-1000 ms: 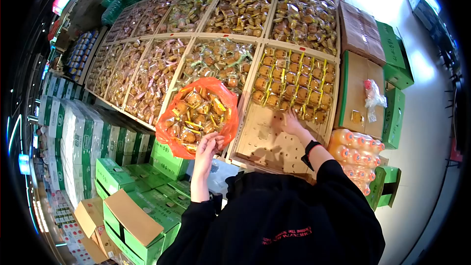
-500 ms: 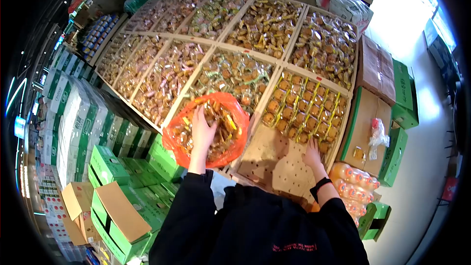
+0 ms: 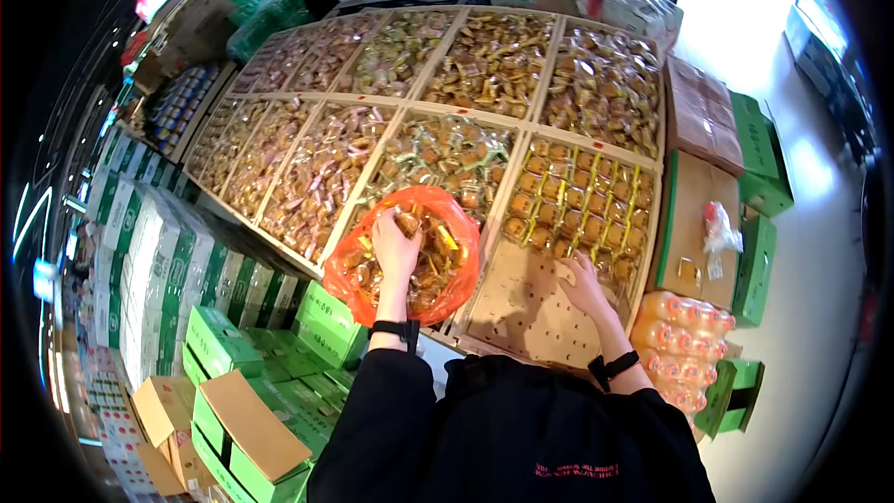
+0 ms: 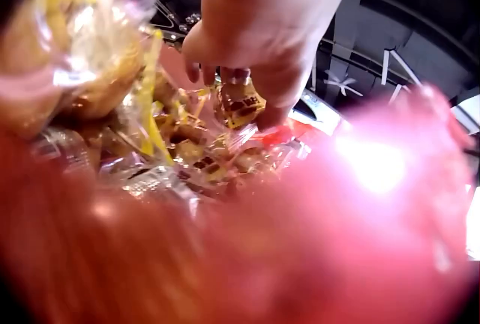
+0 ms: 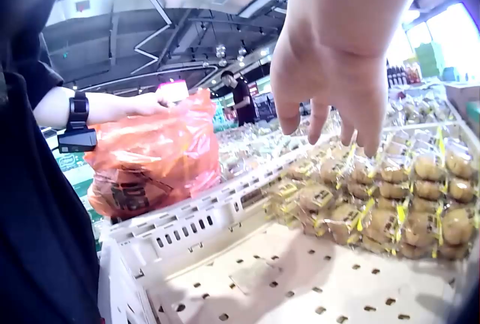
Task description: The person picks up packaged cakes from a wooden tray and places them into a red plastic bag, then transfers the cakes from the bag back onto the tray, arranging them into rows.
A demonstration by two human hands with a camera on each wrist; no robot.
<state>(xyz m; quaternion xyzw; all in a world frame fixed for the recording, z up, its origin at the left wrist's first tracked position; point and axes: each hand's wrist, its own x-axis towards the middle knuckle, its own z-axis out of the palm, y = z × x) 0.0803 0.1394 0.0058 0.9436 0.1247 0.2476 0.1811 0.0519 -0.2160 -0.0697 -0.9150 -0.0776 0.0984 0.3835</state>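
Head view: inside the bag (image 3: 461,293), the left hand (image 3: 396,256) pinches a wrapped cake (image 4: 240,105) — right of the bag, the right hand (image 3: 584,287) hovers over the crate (image 3: 521,317), fingers loosely apart, near the rows (image 3: 587,200).

Red print (image 3: 577,470) on the black top (image 3: 503,428) below the bag (image 3: 464,275) seems to include "The"; the green carton (image 3: 331,321) at the bag's lower left has unreadable lettering.
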